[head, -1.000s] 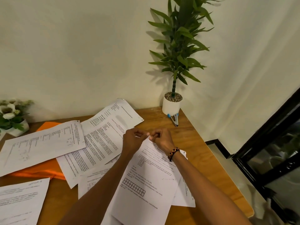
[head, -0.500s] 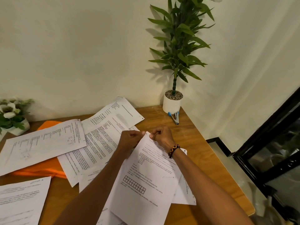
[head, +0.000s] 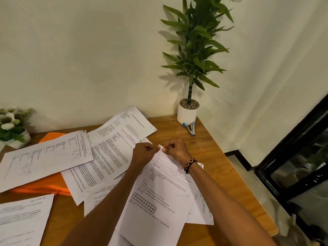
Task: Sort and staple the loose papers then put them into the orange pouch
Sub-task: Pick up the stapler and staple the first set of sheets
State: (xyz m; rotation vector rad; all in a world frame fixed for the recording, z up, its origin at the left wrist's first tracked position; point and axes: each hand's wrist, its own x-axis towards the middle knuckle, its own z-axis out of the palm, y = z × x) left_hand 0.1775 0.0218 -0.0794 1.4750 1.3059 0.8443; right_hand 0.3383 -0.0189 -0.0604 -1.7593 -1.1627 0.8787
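Note:
Several printed sheets lie scattered on a wooden table (head: 221, 157). My left hand (head: 144, 153) and my right hand (head: 174, 150) both pinch the top corner of one printed sheet (head: 159, 196) that bears a small grid drawing. The two hands almost touch at that corner. An orange pouch (head: 44, 187) lies at the left, mostly covered by loose papers (head: 46, 155). A blue-handled stapler (head: 190, 128) rests by the plant pot, beyond my right hand. My right wrist wears a beaded bracelet.
A tall green plant in a white pot (head: 187, 112) stands in the table's back right corner against the wall. A small flower planter (head: 12, 128) sits at the far left. The table's right edge drops to the floor beside a black-framed glass panel (head: 292, 166).
My hands have kept their hold on the sheet's top corner, working it slightly. The papers on the table have not moved; only the view shifts a little.

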